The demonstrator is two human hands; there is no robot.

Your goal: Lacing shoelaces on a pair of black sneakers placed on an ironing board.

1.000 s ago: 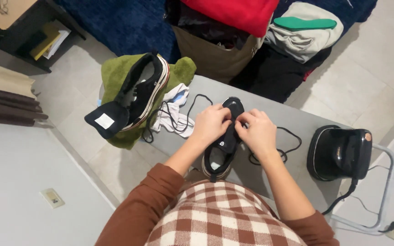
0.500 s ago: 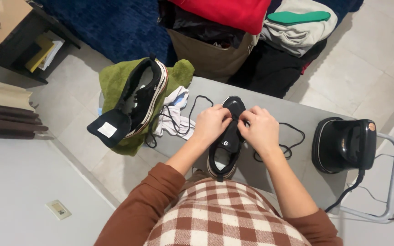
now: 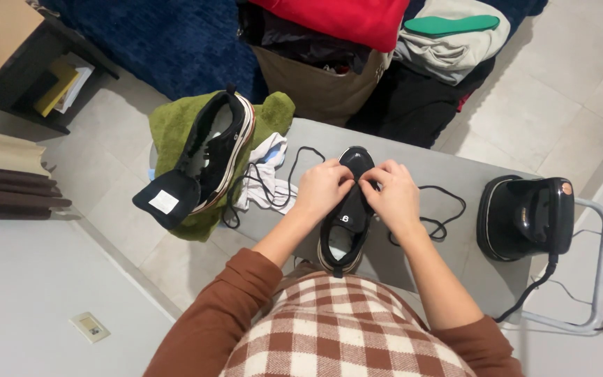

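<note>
Both hands [image 3: 359,190] on black sneaker [image 3: 347,223]

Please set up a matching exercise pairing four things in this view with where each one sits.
Things:
1. black shoe under both hands
2. second black shoe
3. black iron
4. green insole

Places:
A. on the grey garment at the top
B. at the right end of the grey board
C. on the green towel at the board's left end
D. middle of the board, toe pointing away

Pairs: 1-D, 2-C, 3-B, 4-A
</note>
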